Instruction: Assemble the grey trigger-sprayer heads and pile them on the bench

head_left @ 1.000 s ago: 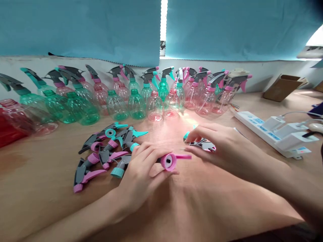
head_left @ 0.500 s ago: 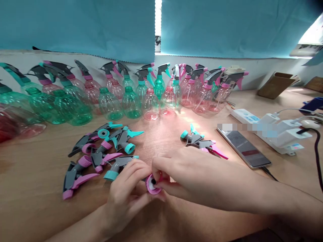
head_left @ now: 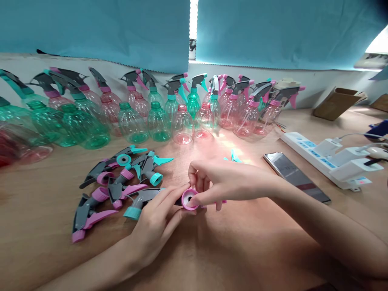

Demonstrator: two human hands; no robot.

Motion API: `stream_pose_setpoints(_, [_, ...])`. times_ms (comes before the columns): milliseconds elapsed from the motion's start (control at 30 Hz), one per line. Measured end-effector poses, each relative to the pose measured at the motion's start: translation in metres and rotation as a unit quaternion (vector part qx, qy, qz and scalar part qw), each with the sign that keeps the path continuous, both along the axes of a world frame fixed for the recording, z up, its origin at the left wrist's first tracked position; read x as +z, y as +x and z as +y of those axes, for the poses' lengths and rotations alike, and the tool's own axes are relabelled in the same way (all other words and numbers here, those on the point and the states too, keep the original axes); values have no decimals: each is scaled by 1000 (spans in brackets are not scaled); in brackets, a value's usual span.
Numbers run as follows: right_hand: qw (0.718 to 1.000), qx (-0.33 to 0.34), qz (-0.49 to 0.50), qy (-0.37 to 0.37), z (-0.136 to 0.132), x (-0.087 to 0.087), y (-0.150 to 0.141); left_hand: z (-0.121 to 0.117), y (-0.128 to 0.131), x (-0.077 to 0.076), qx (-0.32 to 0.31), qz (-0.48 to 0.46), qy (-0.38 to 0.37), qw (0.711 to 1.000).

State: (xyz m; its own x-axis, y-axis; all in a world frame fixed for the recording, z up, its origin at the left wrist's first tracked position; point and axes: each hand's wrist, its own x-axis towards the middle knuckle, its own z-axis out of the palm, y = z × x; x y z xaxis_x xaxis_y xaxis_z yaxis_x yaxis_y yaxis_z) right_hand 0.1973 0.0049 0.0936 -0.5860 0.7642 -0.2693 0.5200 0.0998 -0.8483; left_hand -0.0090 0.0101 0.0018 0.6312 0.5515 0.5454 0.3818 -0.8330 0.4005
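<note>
My left hand (head_left: 157,213) is closed around a grey and pink spray trigger head (head_left: 184,198), its pink screw collar facing up towards me. Inside the collar a white disc with a dark centre hole shows. My right hand (head_left: 222,180) grips the collar's right side, thumb on the rim near the hole and fingers curled behind. Part of the pink trigger pokes out beneath that hand. Just left of my left hand lies a grey trigger head with a teal collar (head_left: 132,212). Several more trigger heads (head_left: 119,186) are heaped beyond it.
Clear green bottles (head_left: 158,125) and pink bottles (head_left: 182,127) line the back of the table (head_left: 242,250), many with trigger heads fitted. A phone (head_left: 295,176) and a power strip (head_left: 318,155) with chargers lie at right. A teal trigger piece (head_left: 235,156) shows behind my right hand.
Both hands have lifted the pink-collared trigger head slightly away from me and to the right. My right hand has turned, its thumb now over the collar's rim.
</note>
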Motion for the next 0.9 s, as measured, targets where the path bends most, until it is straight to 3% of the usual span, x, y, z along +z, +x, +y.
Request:
stream_pose_setpoints(167, [997, -41, 0, 61, -5, -2, -2, 4, -3, 0, 32, -14, 49, 998])
stream_pose_setpoints(467, [995, -61, 78, 1, 1, -15, -8, 4, -1, 1, 45, -5, 47, 998])
stream_pose_setpoints(700, [992, -99, 53, 57, -2, -24, -19, 5, -2, -5, 26, -18, 68, 997])
stream_pose_setpoints(900, [986, -146, 49, 66, -2, -31, -24, 8, -2, 1, 26, 0, 88, 996])
